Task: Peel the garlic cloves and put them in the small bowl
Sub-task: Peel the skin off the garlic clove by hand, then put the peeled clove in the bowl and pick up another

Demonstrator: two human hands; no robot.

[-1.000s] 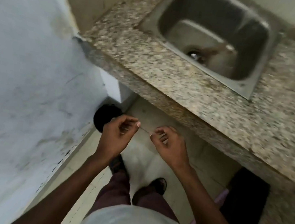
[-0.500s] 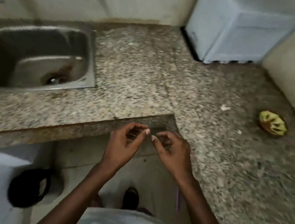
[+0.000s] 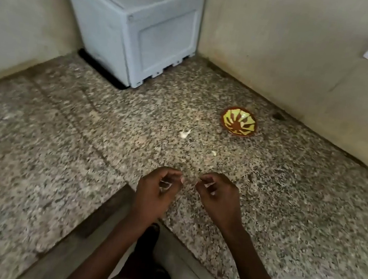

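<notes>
- Fingers of the left hand [image 3: 153,196] curl inward with the tips pinched together; something pale shows inside the curl, probably a garlic clove or its skin, though it is too small to tell which.
- Fingers of the right hand [image 3: 218,199] pinch toward the left hand's tips, the two hands close together but apart, a posture suited to pulling off thin skin; what they hold cannot be told.
- Both hands hover over the near edge of the speckled tabletop [image 3: 59,145], so scraps would fall on stone.
- A small pale piece [image 3: 213,153] and a larger garlic clove [image 3: 185,134] lie loose beyond the hands, within reach.
- The small bowl [image 3: 239,121], yellow-patterned, sits farther right near the wall and appears empty.
- A white box [image 3: 133,21] fills the far corner.
</notes>
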